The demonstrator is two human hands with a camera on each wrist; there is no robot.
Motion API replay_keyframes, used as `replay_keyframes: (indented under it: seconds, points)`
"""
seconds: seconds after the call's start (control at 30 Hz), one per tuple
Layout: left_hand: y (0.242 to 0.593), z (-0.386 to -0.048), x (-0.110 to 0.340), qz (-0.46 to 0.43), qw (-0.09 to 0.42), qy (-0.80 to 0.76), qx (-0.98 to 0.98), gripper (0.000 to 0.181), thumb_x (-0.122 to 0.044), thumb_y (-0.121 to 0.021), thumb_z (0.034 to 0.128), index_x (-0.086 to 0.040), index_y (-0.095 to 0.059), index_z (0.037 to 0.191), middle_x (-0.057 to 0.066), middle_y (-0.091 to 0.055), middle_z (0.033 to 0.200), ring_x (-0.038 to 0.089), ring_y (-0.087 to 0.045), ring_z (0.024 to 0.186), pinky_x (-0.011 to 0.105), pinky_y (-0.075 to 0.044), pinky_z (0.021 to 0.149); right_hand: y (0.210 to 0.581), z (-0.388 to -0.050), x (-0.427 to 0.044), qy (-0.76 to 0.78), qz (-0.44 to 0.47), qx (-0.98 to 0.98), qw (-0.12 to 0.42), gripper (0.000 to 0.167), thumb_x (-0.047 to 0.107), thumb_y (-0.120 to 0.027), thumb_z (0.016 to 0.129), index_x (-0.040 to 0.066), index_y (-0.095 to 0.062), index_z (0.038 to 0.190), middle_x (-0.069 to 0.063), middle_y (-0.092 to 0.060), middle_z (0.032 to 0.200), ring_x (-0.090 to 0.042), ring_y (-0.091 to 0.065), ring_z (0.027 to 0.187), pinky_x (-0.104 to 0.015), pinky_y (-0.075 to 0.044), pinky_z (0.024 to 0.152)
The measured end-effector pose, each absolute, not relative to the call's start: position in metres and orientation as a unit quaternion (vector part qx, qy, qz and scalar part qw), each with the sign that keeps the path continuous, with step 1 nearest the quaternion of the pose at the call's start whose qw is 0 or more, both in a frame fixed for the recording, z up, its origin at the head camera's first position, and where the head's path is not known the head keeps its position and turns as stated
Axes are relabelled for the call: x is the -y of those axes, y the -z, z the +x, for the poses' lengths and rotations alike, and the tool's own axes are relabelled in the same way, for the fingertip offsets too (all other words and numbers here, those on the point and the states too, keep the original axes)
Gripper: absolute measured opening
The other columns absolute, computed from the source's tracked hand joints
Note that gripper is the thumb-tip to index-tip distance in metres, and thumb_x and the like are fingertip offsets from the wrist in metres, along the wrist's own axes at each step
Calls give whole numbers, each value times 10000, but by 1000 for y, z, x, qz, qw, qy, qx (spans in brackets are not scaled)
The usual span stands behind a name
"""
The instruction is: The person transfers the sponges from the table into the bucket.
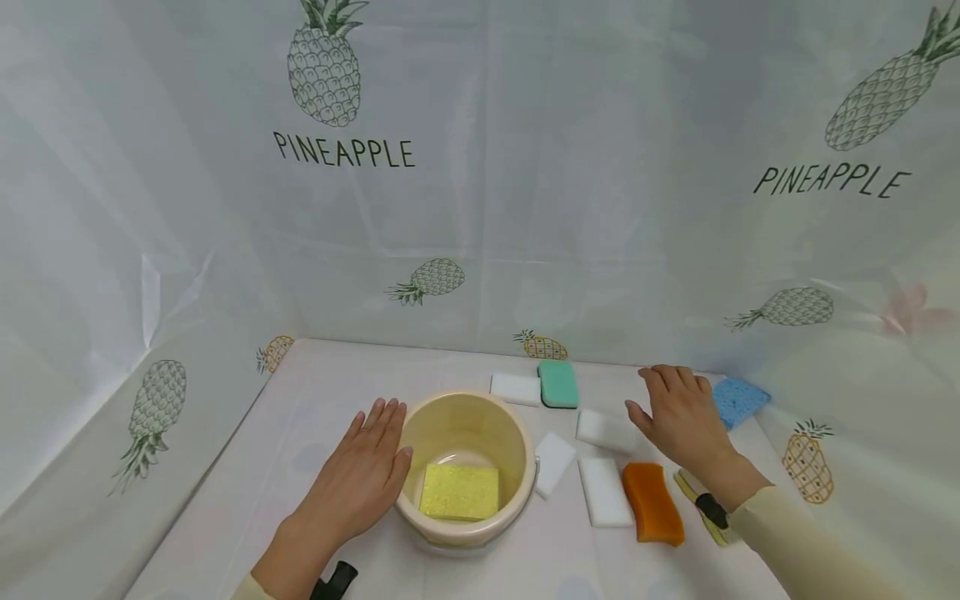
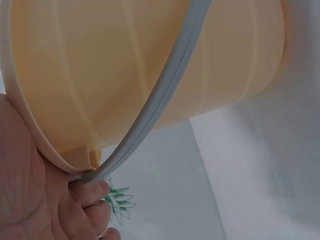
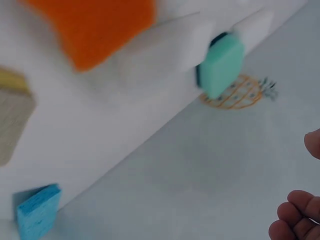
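Head view showed the left hand (image 1: 358,479) nearest, fingers straight and together, laid against the cream bucket (image 1: 465,423) without closing on it. To the right of those fingers, down inside, lay a yellow sponge (image 1: 459,492). A light, flat palm seemed best there: hard pressure could have tipped the bucket, and the grey handle (image 2: 156,97) met it right by the fingers. Nearer the body than the right fingertips lay an orange sponge (image 1: 652,504). Farther out, the right hand (image 1: 678,417) hovered, thumb spread from loosely bent fingers, gripping nothing I could see. Just beside its thumb was a white sponge (image 1: 606,431); right of the knuckles, a blue sponge (image 1: 741,402); beyond the thumb, leftward, a green sponge (image 1: 558,383). Soft blocks so close together probably called for a gentle pinch from straight above, sparing the neighbours.
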State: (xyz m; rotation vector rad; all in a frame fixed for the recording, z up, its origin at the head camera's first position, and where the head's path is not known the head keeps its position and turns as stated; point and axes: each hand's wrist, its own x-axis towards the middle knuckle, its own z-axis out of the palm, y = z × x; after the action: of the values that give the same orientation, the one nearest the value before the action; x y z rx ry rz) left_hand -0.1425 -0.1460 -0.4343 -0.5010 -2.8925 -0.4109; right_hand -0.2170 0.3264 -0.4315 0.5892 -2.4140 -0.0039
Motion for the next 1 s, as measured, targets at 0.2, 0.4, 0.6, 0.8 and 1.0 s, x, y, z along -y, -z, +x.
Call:
replay_keyframes:
  seconds: [0.2,0.4,0.6,0.8,1.0]
  points:
    - [434,-143,147,-167,82,143,972,646,-340,-480,1112,40,-349,1618,205,-375,1676,353,-277,1600,559,-240,1311,436,-224,-363,34,232,912,337,711,530,-312,1093,-112,-587,1223,-285,-636,1124,-507,-562,1023,-646,-488,788]
    - [434,-143,148,-167,83,152,971,639,-332,-476,1112,42,-353,1616,209,-384,1670,356,-286,1597,562,-246,1308,443,-226,-389,71,206,924,315,572,286,-700,876,-120,-564,1255,-301,-620,1169,-515,-553,1087,-671,-495,863]
    - [434,-143,147,-167,86,154,970,634,-329,-479,1111,43,-363,1611,211,-390,1666,361,-293,1594,566,-252,1305,454,-228,-406,84,191,929,307,567,292,-644,919,-130,-553,1287,-314,-607,1199,-519,-541,1117,-681,-489,883]
    - [435,-143,147,-166,88,155,970,635,-332,-480,1112,43,-363,1611,213,-390,1666,362,-293,1593,562,-246,1308,462,-230,-416,81,177,941,277,635,198,-805,792,-127,-547,1273,-314,-597,1209,-514,-522,1125,-669,-464,848]
    - [436,-143,147,-166,84,154,970,636,-336,-475,1115,48,-361,1610,216,-389,1666,357,-282,1597,563,-247,1307,475,-233,-428,100,160,955,231,611,185,-813,818,-99,-512,1267,-288,-581,1229,-501,-523,1142,-655,-468,850]
